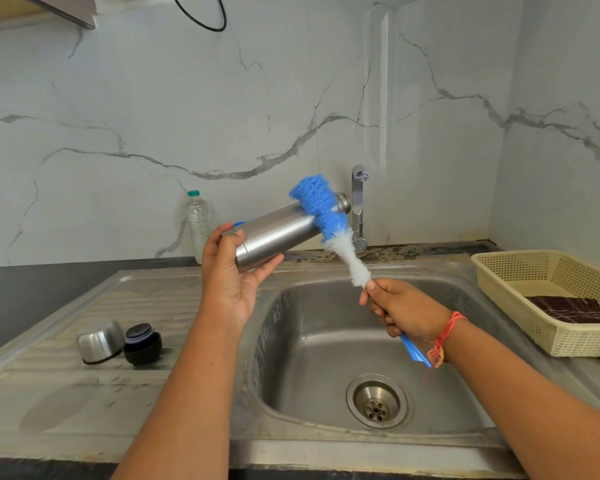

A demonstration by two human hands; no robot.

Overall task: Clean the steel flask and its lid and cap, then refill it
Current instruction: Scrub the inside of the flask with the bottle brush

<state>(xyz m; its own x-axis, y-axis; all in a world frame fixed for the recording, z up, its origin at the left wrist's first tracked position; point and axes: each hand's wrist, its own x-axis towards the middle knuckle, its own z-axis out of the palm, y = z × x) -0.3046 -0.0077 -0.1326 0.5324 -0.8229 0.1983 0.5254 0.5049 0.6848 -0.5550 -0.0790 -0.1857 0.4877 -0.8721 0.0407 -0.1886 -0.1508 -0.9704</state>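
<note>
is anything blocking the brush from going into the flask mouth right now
Nothing visible plugs the mouth of the flask: the steel cap and black lid lie on the drainboard. The brush head rests across the outside of the neck, and the tap shows just beyond the opening.

A cream perforated basket [586, 337] is set at the right edge of the counter [21, 296], w/ a dark folded cloth [572, 308] laid inside. A clear plastic bottle [199, 226], teal cap, is stood upright at the back edge, left of a chrome tap [358, 202] mounted behind the sink [326, 445].
</note>
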